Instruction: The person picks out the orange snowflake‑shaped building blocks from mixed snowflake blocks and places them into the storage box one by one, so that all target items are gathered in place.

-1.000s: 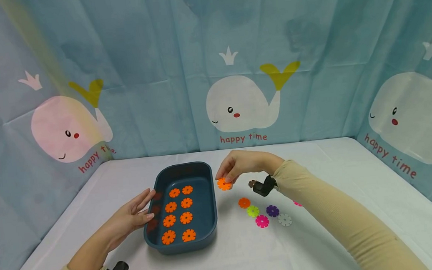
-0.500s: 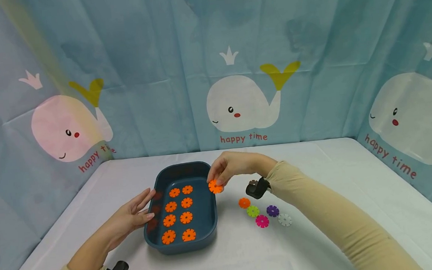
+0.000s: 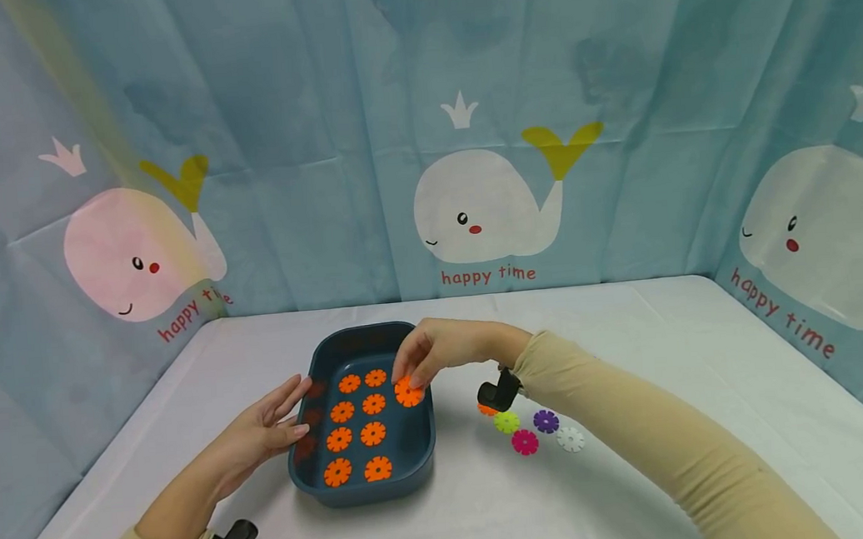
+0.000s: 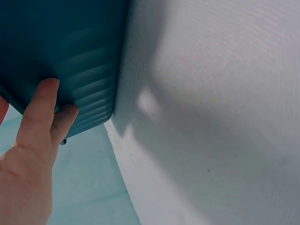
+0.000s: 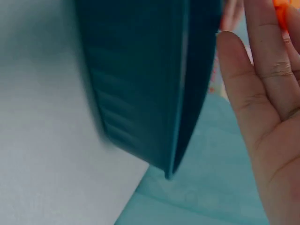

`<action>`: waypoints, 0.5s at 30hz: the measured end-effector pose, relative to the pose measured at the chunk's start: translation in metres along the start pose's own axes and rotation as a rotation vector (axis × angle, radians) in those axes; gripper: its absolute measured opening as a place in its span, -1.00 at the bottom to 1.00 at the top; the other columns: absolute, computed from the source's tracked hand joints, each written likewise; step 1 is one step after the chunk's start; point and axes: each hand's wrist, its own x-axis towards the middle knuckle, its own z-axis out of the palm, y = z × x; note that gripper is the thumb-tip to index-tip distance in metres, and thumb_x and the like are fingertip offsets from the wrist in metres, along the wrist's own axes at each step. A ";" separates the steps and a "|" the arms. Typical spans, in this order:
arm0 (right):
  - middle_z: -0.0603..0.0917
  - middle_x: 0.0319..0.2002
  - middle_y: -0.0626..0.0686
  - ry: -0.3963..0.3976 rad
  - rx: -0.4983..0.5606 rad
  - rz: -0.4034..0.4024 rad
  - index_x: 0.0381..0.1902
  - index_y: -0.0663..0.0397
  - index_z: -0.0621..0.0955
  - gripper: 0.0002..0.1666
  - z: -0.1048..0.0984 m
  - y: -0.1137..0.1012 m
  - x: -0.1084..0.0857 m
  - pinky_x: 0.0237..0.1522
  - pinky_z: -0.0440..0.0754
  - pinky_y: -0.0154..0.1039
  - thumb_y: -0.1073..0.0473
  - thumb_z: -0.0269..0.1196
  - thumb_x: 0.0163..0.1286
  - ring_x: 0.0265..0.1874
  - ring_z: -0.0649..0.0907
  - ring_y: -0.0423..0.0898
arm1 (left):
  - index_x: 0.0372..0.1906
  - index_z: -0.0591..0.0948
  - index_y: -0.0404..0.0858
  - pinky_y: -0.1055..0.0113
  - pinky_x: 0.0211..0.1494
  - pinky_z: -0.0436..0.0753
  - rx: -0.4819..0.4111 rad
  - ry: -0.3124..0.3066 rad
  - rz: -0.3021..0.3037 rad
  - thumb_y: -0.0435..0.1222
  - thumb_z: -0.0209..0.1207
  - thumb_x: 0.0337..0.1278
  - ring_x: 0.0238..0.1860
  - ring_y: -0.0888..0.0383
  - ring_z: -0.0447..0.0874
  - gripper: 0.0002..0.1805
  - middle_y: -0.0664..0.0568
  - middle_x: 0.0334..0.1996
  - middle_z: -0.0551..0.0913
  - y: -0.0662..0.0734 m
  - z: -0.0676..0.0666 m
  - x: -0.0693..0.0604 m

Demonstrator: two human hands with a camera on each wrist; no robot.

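Note:
A deep dark-blue tray sits on the white table. Inside it, several orange notched discs with center holes lie in two columns. My right hand pinches another orange notched disc between thumb and fingers, over the tray's right side. That disc shows only partly in the right wrist view, at the top corner. My left hand rests against the tray's left side, its fingers fairly straight. In the left wrist view, fingertips touch the outer ribbed wall.
Right of the tray lie loose notched discs: a lime one, a pink one, a purple one, a white one and a partly hidden orange one. A blue curtain with whale prints hangs behind the table.
My right hand has moved left and slightly down with its orange disc, from beside the tray to over its right part. The left hand and tray have stayed put.

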 end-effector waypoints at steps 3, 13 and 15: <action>0.72 -0.31 0.06 -0.031 -0.019 -0.008 -0.07 0.50 0.61 -0.76 0.006 0.001 0.004 -0.09 0.67 -0.18 0.52 0.20 0.29 -0.37 0.70 -0.13 | 0.53 -0.31 -0.31 -0.26 0.37 0.13 0.005 -0.009 0.009 -0.42 0.10 0.34 0.44 -0.42 -0.25 -0.05 -0.16 0.54 -0.23 -0.001 -0.001 0.000; 0.72 -0.29 0.02 -0.136 -0.148 0.021 -0.11 0.42 0.67 -0.77 0.017 0.002 0.017 -0.14 0.68 -0.25 0.52 0.22 0.28 -0.38 0.67 -0.19 | 0.54 -0.30 -0.31 -0.26 0.38 0.10 -0.001 -0.011 0.021 -0.43 0.10 0.33 0.45 -0.41 -0.29 -0.05 -0.16 0.54 -0.23 -0.002 -0.001 0.001; 0.72 -0.28 -0.01 -0.157 -0.187 0.031 -0.12 0.37 0.69 -0.77 0.018 0.002 0.021 -0.14 0.67 -0.27 0.51 0.23 0.28 -0.37 0.66 -0.20 | 0.53 -0.31 -0.31 -0.26 0.37 0.10 -0.003 -0.016 0.025 -0.42 0.10 0.34 0.44 -0.43 -0.30 -0.05 -0.17 0.53 -0.24 -0.003 -0.002 0.001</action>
